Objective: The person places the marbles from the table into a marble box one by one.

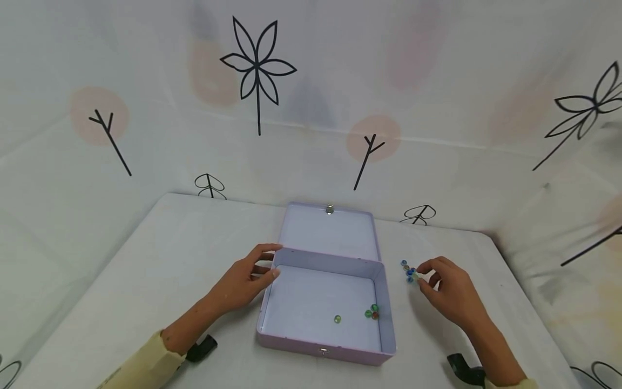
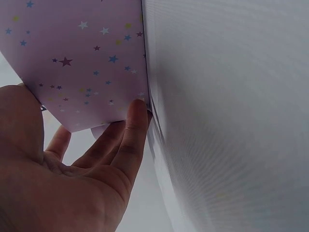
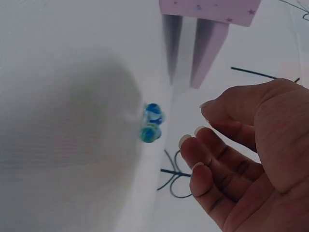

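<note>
A lilac tin box (image 1: 327, 354) with star prints stands on the table with its lid (image 1: 330, 229) folded back. My left hand (image 1: 243, 278) holds the box at its back left corner; the thumb lies over the rim and the other fingers reach around the outside. Inside lie a yellow-green marble (image 1: 337, 319) and, by the right wall, two green marbles and a brown one (image 1: 375, 315). Right of the box is a cluster of small, mostly blue marbles (image 1: 410, 273). My right hand (image 1: 449, 289) hovers close beside them, thumb and bent fingers apart with nothing between them.
The white-covered table (image 1: 194, 237) backs onto a pale hanging cloth (image 1: 311, 162) printed with leaves and twigs. A metal clasp (image 1: 330, 209) sits at the lid's far edge. A dark wrist camera (image 1: 465, 370) juts from below the right wrist.
</note>
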A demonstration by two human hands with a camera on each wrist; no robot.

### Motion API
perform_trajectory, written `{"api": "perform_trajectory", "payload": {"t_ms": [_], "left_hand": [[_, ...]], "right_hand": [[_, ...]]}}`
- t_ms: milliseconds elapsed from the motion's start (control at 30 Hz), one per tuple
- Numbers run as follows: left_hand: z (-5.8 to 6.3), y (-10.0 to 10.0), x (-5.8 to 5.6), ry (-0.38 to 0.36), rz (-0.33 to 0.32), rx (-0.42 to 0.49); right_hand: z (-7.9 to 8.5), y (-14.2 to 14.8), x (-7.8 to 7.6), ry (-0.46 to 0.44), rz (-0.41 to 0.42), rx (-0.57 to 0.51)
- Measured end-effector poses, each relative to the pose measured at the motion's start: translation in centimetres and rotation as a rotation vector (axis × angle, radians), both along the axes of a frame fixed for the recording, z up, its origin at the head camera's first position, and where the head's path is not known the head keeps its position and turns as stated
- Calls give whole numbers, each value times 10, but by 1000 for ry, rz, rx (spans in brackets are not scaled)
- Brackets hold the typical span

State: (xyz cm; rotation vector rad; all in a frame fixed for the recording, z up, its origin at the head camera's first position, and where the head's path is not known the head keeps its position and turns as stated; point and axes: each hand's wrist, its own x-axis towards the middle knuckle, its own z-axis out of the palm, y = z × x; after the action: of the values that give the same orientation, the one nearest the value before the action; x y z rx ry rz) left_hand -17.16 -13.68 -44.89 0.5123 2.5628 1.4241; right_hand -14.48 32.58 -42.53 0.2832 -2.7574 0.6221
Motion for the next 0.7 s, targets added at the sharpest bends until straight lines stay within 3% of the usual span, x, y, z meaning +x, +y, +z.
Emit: {"api": "perform_trajectory", "payload": {"t_ms": [200,700], "left_hand": [[-1,0,0,3,-2,2],[-2,0,-1,7,-4,1]], "right_hand": [[-12,4,-6,-127,-57,2],[-24,9,-12,-234,-90,18]]}}
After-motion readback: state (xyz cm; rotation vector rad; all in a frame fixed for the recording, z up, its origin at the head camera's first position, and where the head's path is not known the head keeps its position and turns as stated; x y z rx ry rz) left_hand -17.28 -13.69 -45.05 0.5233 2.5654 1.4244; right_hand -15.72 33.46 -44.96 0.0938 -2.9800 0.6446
